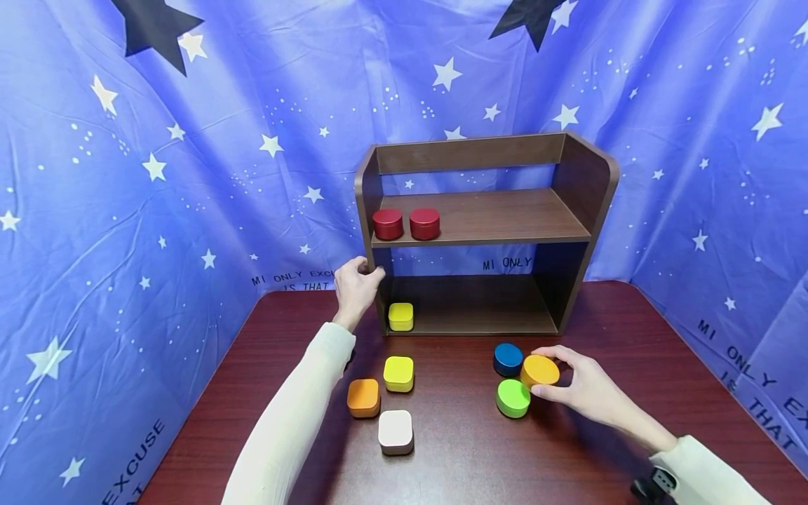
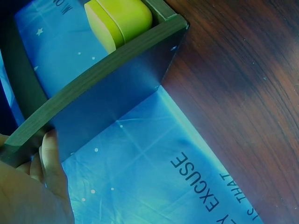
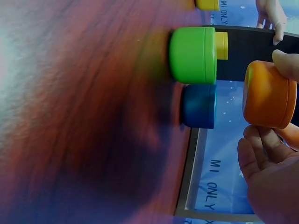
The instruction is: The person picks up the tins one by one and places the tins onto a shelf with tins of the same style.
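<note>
My left hand (image 1: 357,286) grips the upright left side panel of a brown two-tier wooden shelf (image 1: 492,219). In the left wrist view its fingers (image 2: 50,156) lie against the panel's outer face, close to the front edge. Between the thumb and fingers of my right hand (image 1: 583,384) is a round orange tin (image 1: 539,371), held above the table in the right wrist view. Just left of it on the table stand a round blue tin (image 1: 508,358) and a round light-green tin (image 3: 194,56).
Two round red tins (image 1: 388,224) stand on the upper tier, at its left. A square yellow tin (image 1: 400,317) sits at the lower tier's left end. On the table (image 1: 461,449) stand another square yellow tin (image 1: 399,374), an orange one (image 1: 364,398) and a white one (image 1: 395,429).
</note>
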{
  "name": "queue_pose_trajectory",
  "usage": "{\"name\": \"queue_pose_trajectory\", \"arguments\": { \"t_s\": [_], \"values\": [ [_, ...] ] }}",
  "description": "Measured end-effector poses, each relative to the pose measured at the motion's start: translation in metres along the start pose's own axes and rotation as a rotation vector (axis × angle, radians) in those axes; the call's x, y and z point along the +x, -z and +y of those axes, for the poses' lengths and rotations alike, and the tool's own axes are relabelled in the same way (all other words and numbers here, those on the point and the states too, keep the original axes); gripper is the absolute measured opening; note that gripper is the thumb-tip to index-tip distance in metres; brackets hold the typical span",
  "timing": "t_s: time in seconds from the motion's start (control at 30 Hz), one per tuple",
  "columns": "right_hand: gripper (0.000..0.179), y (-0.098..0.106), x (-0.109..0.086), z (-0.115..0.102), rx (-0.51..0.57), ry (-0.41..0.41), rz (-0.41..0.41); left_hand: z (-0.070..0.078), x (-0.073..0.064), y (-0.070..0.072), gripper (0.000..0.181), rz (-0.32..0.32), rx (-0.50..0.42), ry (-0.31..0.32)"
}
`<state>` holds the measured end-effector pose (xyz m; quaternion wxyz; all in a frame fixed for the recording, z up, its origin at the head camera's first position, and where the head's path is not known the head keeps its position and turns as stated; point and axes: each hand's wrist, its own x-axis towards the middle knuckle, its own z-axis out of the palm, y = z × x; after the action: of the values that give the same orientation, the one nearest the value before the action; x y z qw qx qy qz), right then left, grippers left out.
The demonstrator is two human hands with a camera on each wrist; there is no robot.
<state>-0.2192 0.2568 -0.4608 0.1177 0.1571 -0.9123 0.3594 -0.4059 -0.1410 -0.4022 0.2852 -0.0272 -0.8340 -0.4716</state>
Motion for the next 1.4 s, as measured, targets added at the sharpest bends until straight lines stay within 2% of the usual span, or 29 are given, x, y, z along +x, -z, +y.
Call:
{"name": "queue_pose_trajectory", "arguments": {
  "t_s": [0.27, 0.5, 0.97, 1.17, 1.4],
  "values": [
    [0.054, 0.001, 0.009, -0.008, -0.016, 0.024, -0.001, 0.000, 0.001, 0.000, 0.015, -0.009, 0.003, 0.005],
    [0.054, 0.003, 0.019, -0.014, 0.005, 0.101, 0.027, -0.001, 0.002, 0.001, 0.015, -0.017, 0.000, 0.010],
    [0.055, 0.010, 0.050, -0.037, -0.011, 0.109, 0.011, -0.002, 0.004, 0.000, 0.015, -0.015, 0.009, 0.009],
    [0.053, 0.013, 0.065, -0.044, 0.030, 0.158, -0.005, -0.002, 0.004, -0.001, 0.015, -0.016, 0.012, 0.007],
    [0.052, 0.021, 0.083, -0.059, 0.010, 0.189, -0.009, -0.004, 0.002, -0.001, 0.014, -0.012, 0.002, 0.008]
  ]
}}
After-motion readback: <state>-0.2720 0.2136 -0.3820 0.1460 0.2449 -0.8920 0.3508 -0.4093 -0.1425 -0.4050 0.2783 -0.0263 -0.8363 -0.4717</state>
